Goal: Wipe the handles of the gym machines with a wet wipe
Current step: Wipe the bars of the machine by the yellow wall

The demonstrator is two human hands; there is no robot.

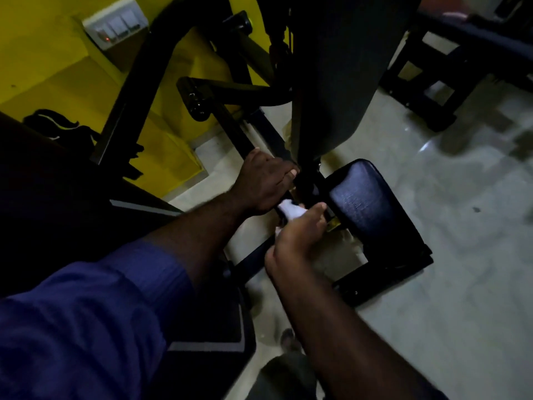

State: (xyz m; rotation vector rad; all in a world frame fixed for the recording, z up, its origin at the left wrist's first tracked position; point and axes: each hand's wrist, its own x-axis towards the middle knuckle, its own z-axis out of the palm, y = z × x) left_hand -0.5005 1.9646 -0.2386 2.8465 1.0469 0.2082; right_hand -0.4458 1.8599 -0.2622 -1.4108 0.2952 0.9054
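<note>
A black gym machine stands in front of me with a dark padded seat (372,209) and a tall back pad (343,67). A black bar handle (233,125) runs down from the upper left to beside the seat. My left hand (265,183) grips the lower part of that bar, fingers curled over it. Just below, my right hand (297,235) holds a white wet wipe (290,209) wrapped against the bar's lower end. Only a small bunch of the wipe shows between the two hands.
A second roller handle (194,98) juts out upper left of the bar. The yellow wall (52,67) carries a switch plate (115,27). Another black bench frame (450,67) stands at the upper right on the pale tiled floor (447,226). A dark cabinet edge is at left.
</note>
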